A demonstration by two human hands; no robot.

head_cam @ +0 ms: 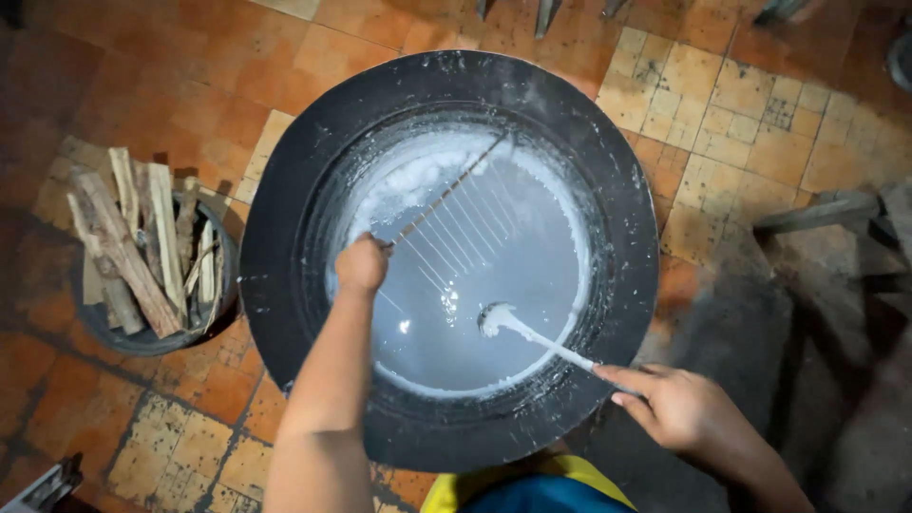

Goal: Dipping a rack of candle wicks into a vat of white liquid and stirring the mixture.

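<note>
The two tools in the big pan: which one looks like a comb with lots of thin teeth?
The rake-like tool in the left hand. Its wire teeth dip into the white liquid. The one in the right hand is a plain white spoon.

Two bare arms, no sleeves, left hand (362,265) and right hand (676,407) both bare, no rings, no watch, no gloves, short plain nails on the right hand, a yellow and blue top (528,488) at the bottom edge
</note>
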